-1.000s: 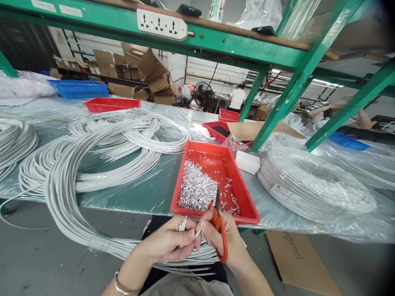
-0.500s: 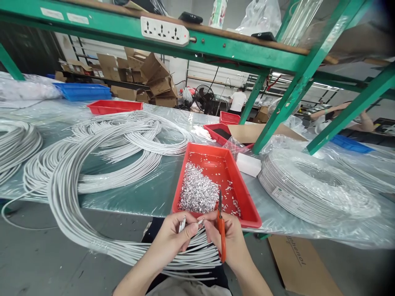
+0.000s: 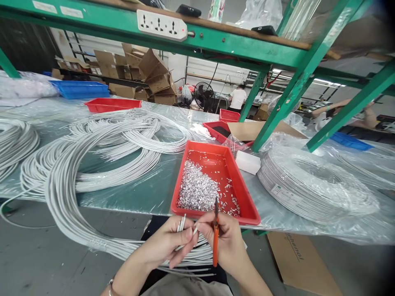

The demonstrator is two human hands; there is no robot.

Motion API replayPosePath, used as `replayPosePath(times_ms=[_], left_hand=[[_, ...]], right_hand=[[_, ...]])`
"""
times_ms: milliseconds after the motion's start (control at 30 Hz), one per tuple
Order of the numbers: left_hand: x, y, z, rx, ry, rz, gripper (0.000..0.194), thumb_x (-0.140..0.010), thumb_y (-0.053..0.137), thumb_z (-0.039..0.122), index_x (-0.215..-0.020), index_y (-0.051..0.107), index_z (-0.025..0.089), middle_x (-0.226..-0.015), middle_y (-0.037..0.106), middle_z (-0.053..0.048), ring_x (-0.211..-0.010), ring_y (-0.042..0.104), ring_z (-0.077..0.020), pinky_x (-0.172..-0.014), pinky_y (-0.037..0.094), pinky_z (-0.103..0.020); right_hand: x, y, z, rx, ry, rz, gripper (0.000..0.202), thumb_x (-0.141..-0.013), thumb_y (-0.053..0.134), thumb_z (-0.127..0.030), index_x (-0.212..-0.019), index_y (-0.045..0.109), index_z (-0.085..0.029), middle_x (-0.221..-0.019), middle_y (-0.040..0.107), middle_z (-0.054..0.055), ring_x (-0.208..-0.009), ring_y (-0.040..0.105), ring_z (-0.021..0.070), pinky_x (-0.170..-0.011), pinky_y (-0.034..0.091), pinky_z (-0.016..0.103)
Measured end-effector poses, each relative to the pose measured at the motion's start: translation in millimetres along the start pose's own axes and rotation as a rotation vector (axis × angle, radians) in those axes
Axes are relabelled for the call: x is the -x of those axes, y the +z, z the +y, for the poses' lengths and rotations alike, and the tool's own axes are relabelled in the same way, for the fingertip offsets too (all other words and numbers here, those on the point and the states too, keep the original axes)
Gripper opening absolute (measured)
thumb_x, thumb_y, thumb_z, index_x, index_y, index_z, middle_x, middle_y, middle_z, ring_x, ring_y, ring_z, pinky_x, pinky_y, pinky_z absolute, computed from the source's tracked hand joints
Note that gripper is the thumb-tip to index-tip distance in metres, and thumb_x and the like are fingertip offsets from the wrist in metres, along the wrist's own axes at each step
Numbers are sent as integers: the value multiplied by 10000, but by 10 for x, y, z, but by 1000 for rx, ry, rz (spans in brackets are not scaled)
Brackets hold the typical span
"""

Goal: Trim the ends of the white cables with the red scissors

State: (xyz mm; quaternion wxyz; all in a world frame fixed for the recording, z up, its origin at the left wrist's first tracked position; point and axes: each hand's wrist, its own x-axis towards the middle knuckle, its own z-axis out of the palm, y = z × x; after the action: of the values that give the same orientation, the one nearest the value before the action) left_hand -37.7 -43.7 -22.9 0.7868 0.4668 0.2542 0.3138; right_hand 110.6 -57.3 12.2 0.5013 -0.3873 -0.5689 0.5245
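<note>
Several white cable ends (image 3: 181, 224) stick up from my left hand (image 3: 169, 242), whose fingers are closed round them. My right hand (image 3: 226, 238) has orange-handled pliers (image 3: 215, 238) in it, tips pointing up. Its thumb and index finger meet the end of one white cable (image 3: 195, 230) beside my left thumb. Just beyond both hands is a red tray (image 3: 247, 197) with a heap of small silvery metal pieces (image 3: 197, 189). The long bundle of white cables (image 3: 101, 238) curves from the table on the left down beneath my hands.
More cable coils (image 3: 123, 176) lie on the left. A plastic-wrapped coil (image 3: 308, 185) and a small white box (image 3: 247, 162) are on the right. A green frame (image 3: 277, 111) crosses above the table (image 3: 129, 201). Two other people are in the background.
The pliers have turned more upright and shifted slightly left with my right hand. The fingers of my left hand have moved, and its lower fingers now show below the thumb.
</note>
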Motion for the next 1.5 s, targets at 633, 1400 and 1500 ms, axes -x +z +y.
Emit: replayPosePath(times_ms=[633,1400,1500], left_hand=[[59,-28,-145,-249,248,371,306,-792,546,429,-814,603,129,-627,602,-13,-507,550,-99,-525,423,-202],[56,120,-51,-303,366,602,308,-644,696,387,-584,523,139,-506,406,59,-452,315,-58,-434,253,-173],[55,117,-26,-282,272,576,374,-629,675,481,-591,551,130,-456,443,45,-382,370,-61,-382,254,-172]], right_hand=[[-528,-833,-39,498,-116,274,99,-691,622,-260,-724,569,-183,-507,435,-55,-479,409,136,-479,350,244],[312,-601,-38,754,55,-479,455,-871,456,-312,-1309,356,-239,-1095,571,121,-971,544,270,-816,461,397],[313,-602,-70,803,24,-490,424,-872,457,-290,-1286,382,-248,-1090,583,113,-960,555,266,-792,476,379]])
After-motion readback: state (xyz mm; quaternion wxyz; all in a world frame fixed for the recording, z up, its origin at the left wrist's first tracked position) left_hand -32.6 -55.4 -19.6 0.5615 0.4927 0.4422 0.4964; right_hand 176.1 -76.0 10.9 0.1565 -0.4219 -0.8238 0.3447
